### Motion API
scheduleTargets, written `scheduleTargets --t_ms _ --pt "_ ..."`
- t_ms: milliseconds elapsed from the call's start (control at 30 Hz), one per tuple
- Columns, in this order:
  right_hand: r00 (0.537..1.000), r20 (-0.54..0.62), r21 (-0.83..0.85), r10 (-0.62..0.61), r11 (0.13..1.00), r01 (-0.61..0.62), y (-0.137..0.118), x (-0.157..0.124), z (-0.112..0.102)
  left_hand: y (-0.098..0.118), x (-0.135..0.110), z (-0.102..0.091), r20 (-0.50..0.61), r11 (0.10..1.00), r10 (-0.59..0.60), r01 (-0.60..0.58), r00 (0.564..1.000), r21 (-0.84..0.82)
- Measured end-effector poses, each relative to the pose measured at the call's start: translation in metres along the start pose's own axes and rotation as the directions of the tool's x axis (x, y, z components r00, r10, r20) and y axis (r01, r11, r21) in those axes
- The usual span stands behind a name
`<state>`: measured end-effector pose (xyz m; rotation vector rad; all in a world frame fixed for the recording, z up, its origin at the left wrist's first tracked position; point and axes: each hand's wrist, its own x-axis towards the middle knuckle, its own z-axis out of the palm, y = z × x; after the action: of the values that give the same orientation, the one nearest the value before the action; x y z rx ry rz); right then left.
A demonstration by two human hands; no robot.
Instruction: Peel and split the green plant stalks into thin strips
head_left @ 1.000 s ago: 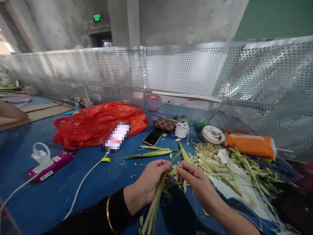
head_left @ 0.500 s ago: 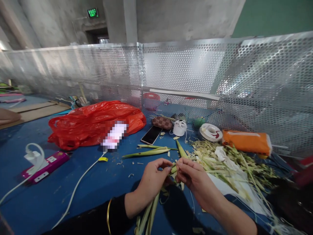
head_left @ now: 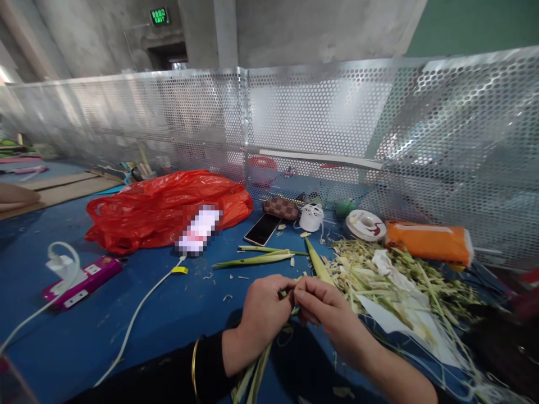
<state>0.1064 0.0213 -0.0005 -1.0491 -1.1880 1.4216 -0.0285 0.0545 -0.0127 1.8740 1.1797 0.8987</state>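
My left hand point(head_left: 265, 314) is closed around a bundle of long green leaf strips point(head_left: 252, 373) that hang down toward me. My right hand point(head_left: 322, 303) pinches the top of the same strips, its fingertips touching those of the left hand. Both hands hover low over the blue table point(head_left: 84, 331). A gold bangle point(head_left: 193, 367) sits on my left wrist, under a black sleeve. Just beyond the hands lie a few loose green leaf blades point(head_left: 256, 259).
A heap of leaf trimmings point(head_left: 391, 280) on white paper lies to the right. Behind are an orange packet point(head_left: 427, 241), tape roll point(head_left: 365, 223), phone point(head_left: 263, 229), small pouch point(head_left: 281, 207), red plastic bag point(head_left: 168, 205). A pink power bank point(head_left: 82, 280) with white cable sits left. Perforated metal screen point(head_left: 337, 123) bounds the table.
My hands have drawn closer together, fingertips now meeting on the strips. The bundle has slid lower toward me. The view shifted slightly.
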Motion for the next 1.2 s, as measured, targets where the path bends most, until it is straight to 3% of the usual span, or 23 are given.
scheduleTargets --t_ms 67,133,267,367,467,533,633,733,833,1033,1200 --pt "1.0 0.024 0.03 -0.003 1.0 0.002 0.0 0.0 -0.002 0.002 0.0 -0.001 -0.02 0.999 0.032 -0.031 0.999 0.034" --pt "1.0 -0.002 0.05 -0.01 0.999 0.01 0.0 0.001 -0.003 0.003 0.002 -0.001 -0.041 1.0 -0.013 0.012 0.999 -0.02" --pt "0.976 -0.212 0.015 -0.053 0.998 0.057 0.006 0.003 -0.005 0.002 0.008 0.0 -0.044 0.923 -0.235 0.208 0.971 -0.323" --pt "0.94 -0.332 -0.085 -0.074 0.995 0.048 0.013 0.006 -0.005 0.001 0.01 0.001 -0.058 0.851 -0.296 0.236 0.954 -0.469" --pt "0.962 -0.252 -0.297 -0.106 0.955 0.028 0.018 0.007 -0.008 0.001 0.009 0.003 -0.035 0.817 -0.313 0.251 0.949 -0.518" --pt "0.969 -0.165 -0.472 -0.185 0.877 0.087 0.019 0.007 -0.01 -0.001 0.008 0.005 -0.02 0.812 -0.318 0.262 0.948 -0.521" --pt "0.912 -0.063 -0.698 -0.405 0.671 0.25 0.018 0.004 -0.013 -0.005 0.007 0.008 -0.004 0.813 -0.329 0.281 0.944 -0.51" --pt "0.847 0.054 -0.76 -0.528 0.528 0.378 0.018 0.004 -0.015 -0.01 0.006 0.011 0.017 0.832 -0.317 0.287 0.948 -0.476" --pt "0.855 0.107 -0.733 -0.508 0.54 0.413 0.018 0.005 -0.016 -0.012 0.006 0.01 0.004 0.877 -0.287 0.265 0.958 -0.4" --pt "0.887 0.109 -0.682 -0.449 0.615 0.396 0.013 0.006 -0.02 -0.008 0.01 0.001 -0.113 0.99 -0.123 0.115 0.986 -0.08" --pt "0.895 0.091 -0.66 -0.437 0.646 0.383 0.017 0.01 -0.025 -0.009 0.012 0.001 -0.125 0.993 -0.083 0.072 0.989 -0.091"
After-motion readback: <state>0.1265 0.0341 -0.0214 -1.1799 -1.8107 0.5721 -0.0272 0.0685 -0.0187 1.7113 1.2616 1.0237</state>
